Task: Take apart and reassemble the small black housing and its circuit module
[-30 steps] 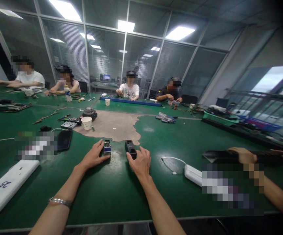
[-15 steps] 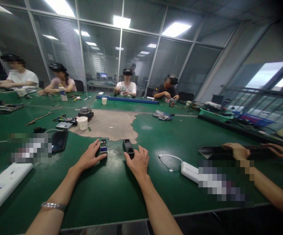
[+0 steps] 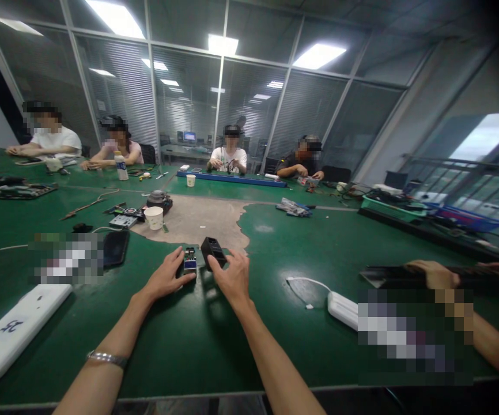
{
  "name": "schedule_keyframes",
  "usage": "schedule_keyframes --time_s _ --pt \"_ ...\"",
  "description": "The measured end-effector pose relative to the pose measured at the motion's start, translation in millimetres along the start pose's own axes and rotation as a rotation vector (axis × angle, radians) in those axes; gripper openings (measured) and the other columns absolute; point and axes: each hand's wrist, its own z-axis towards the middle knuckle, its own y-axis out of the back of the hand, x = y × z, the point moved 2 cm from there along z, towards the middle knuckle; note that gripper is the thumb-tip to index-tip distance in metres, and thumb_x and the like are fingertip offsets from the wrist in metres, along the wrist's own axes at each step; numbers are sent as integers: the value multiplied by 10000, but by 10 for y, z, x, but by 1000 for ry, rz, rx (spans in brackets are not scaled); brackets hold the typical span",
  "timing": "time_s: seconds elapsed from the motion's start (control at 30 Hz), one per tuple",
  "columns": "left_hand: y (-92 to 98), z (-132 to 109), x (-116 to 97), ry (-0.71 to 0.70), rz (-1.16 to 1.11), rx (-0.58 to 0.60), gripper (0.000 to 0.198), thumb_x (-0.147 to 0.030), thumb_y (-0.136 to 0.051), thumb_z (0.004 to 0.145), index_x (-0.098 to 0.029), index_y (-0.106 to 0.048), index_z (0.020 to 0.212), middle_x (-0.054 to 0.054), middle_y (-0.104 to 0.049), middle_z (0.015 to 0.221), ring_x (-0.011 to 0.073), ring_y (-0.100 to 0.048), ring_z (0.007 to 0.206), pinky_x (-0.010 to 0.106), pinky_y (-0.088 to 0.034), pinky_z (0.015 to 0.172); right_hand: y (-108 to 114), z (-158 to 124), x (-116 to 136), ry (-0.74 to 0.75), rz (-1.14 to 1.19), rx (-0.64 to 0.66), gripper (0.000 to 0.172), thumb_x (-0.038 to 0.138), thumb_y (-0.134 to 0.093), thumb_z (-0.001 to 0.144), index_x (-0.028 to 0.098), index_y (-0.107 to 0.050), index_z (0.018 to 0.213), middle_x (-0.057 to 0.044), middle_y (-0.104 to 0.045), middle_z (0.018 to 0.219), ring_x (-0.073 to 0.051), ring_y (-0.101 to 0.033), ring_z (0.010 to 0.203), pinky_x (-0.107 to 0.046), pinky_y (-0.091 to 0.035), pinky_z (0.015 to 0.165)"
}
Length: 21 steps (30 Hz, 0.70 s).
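Resting on the green table (image 3: 275,351), my left hand (image 3: 165,275) holds a small circuit board (image 3: 190,260) with a blue display-like part. Its thumb lies along the board's near end and its fingers along the left side. To the right, my right hand (image 3: 232,276) grips a black plastic housing (image 3: 213,252) with openings in its face. The housing is tilted and raised off the table, close beside the board but apart from it.
A white power bank-like case (image 3: 20,328) marked with a number lies left, near a dark phone (image 3: 116,248). A paper cup (image 3: 153,218) stands ahead. On the right are a white cable (image 3: 307,279) and a co-worker's hands (image 3: 437,274) on a long black object.
My right hand has lifted and tilted the black housing and brought it left, closer to the circuit board. My left hand stays at the board. The whole view has shifted slightly.
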Motion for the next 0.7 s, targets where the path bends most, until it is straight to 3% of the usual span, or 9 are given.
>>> schedule_keyframes --time_s 0.17,0.37,0.57,0.7 --pt "-3 -4 -6 2 2 -7 881 -707 -606 948 -155 -418 1608 212 -315 1719 392 -321 1584 561 -298 1282 -125 104 388 -28 -19 121 520 595 -649 956 112 -839 987 -208 -748 1176 -318 -615 1189 -372 -408 1045" --pt "4 -4 -8 4 -52 -20 840 -678 -642 933 -185 -455 1587 202 -338 1711 396 -324 1582 570 -311 1276 -142 78 670 -30 -99 180 528 638 -668 919 141 -834 976 -200 -734 1170 -364 -581 1196 -411 -441 989" --pt "4 -7 -4 26 -100 -61 1122 -574 -811 805 -115 -257 1665 277 -210 1735 454 -204 1613 630 -245 1289 -204 18 801 22 -186 164 560 647 -667 911 119 -824 1013 -237 -696 1239 -401 -516 1258 -477 -432 1003" --pt "-14 -11 15 7 -124 -93 1186 -471 -813 783 -141 -135 1699 254 -175 1750 458 -174 1619 653 -248 1284 -246 -36 836 54 -240 204 556 634 -687 897 107 -820 1016 -253 -687 1233 -411 -501 1255 -496 -418 1001"
